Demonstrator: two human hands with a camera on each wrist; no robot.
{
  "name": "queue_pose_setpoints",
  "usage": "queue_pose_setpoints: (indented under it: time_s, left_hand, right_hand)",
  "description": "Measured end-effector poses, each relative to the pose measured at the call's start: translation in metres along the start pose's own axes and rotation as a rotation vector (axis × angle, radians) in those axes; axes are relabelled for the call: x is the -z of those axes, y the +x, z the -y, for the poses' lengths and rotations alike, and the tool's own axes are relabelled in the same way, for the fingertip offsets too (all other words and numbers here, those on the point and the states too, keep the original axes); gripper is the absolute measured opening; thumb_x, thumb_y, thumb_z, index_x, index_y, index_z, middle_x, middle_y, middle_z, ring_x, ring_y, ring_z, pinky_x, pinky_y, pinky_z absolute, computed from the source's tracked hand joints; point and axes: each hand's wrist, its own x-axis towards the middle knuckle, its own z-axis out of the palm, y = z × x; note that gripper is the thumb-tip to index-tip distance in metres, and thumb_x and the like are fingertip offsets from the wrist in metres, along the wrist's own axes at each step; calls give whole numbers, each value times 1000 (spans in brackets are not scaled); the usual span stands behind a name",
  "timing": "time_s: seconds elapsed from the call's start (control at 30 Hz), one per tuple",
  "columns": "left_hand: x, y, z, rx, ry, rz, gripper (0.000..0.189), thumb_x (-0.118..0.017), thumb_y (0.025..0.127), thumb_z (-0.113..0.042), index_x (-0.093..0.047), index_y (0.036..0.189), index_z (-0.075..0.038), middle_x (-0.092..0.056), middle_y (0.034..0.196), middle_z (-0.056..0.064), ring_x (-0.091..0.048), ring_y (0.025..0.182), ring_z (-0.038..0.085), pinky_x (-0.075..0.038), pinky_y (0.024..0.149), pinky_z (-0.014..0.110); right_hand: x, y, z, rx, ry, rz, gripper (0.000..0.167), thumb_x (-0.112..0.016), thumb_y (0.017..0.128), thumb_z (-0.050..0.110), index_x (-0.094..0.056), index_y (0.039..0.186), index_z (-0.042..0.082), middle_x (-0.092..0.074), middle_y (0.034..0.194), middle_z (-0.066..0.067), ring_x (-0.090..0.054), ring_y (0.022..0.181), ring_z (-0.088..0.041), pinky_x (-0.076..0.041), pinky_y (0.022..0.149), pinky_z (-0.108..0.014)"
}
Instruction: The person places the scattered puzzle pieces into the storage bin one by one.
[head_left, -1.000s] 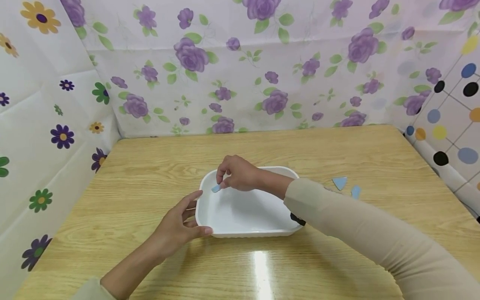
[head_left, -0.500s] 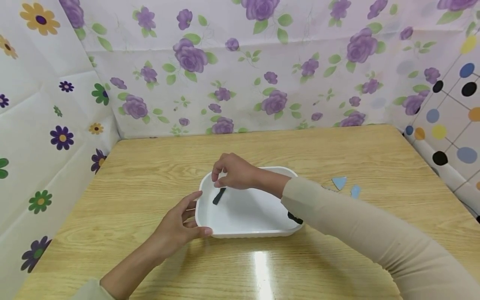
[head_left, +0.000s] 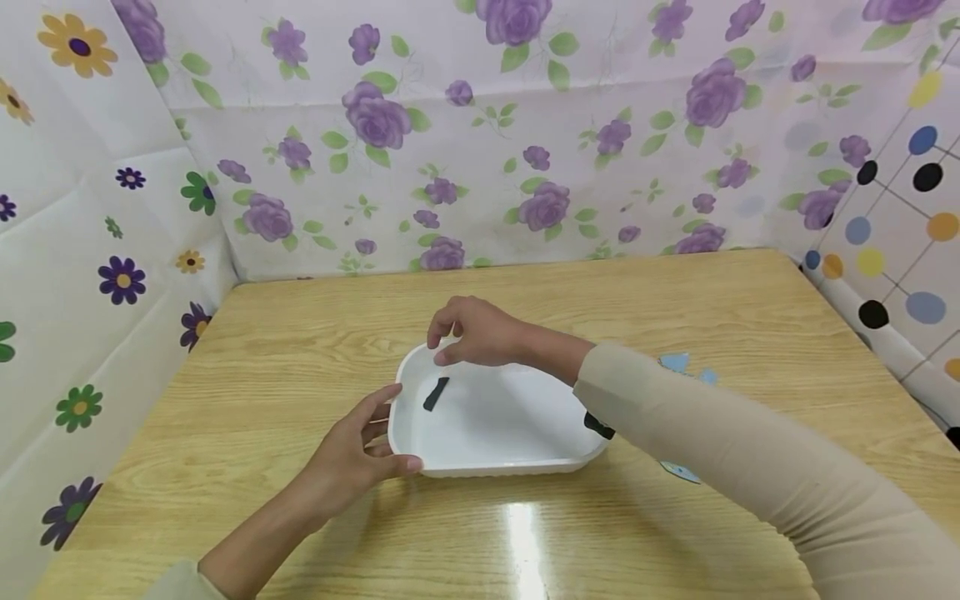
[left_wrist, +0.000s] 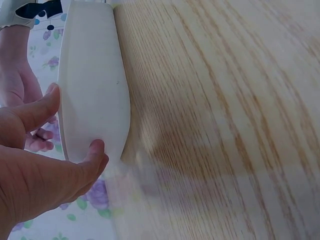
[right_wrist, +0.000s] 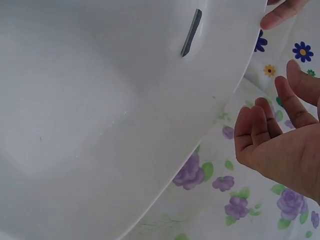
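My left hand holds the left end of a white plastic tray. In the left wrist view, the thumb and fingertips of this hand press on the tray's rim and outer wall. My right hand hovers over the tray's far left rim with fingers loosely bent. Nothing shows between its fingers; the right wrist view has this hand beyond the rim. A small dark strip lies inside the tray near the left end, apart from both hands.
Light blue flat pieces lie on the wooden table right of the tray, partly behind my right sleeve. Another patterned piece shows below it. Flowered sheets stand behind and beside the table.
My right hand let go of the small light blue piece it pinched, and a dark strip now shows in the tray. The right hand rose slightly away; the left hand stayed in place.
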Motion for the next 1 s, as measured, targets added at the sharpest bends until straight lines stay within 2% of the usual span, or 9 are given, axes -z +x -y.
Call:
queue_pose_setpoints:
  time_s: [0.33, 0.63, 1.0]
  left_hand:
    - [1, 1, 2, -7, 15, 6, 95, -81, 76, -12, -23, 151, -12, -40, 140, 19, -53, 121, 36, -53, 94, 36]
    - [0, 1, 2, -7, 43, -5, 96, -82, 75, -12, -24, 151, -12, -41, 139, 19, -52, 123, 36, -53, 94, 35]
    - [-1, 0, 0, -6, 48, -4, 96, -82, 75, -13, -23, 151, -12, -41, 139, 19, -54, 121, 36, -52, 95, 34]
  right_hand:
    - [19, -11, -4, 14, 33, -31, 20, -72, 88, 16, -70, 107, 9, -58, 114, -6, -51, 111, -25, -48, 91, -34]
    - [33, -25, -16, -26, 86, -66, 18, -71, 88, 15, -70, 105, 10, -58, 114, -5, -50, 113, -28, -47, 92, -37]
    - [48, -40, -31, -52, 81, -84, 18, -70, 89, 14, -69, 106, 10, -58, 119, -6, -49, 113, -30, -48, 91, -40]
